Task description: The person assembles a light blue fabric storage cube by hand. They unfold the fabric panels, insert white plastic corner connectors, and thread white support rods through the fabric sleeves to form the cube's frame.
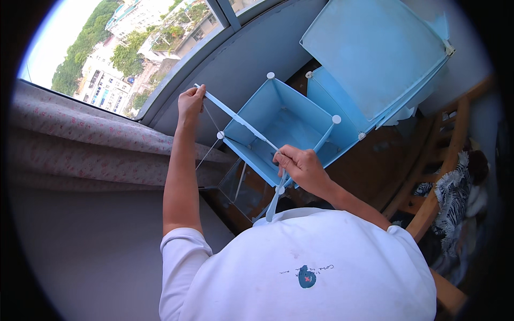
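My left hand (191,101), raised at the upper left, is closed around the far end of a narrow light-blue piece (234,115). It looks like a thin panel seen nearly edge-on, though its full shape cannot be made out. My right hand (301,167) grips its nearer end, and a light-blue strip (274,206) hangs below that hand toward my shirt. Under the piece stands an open-topped cube compartment (289,107) of blue panels, with round white connectors (271,76) at its corners. Thin metal rods (241,182) show beside its left corner.
Taller blue cube compartments (375,53) stand at the far right, joined to the open one. A window (134,53) and grey wall lie beyond, with a patterned curtain (91,139) on the left. A wooden railing (428,214) with fabric behind it runs along the right.
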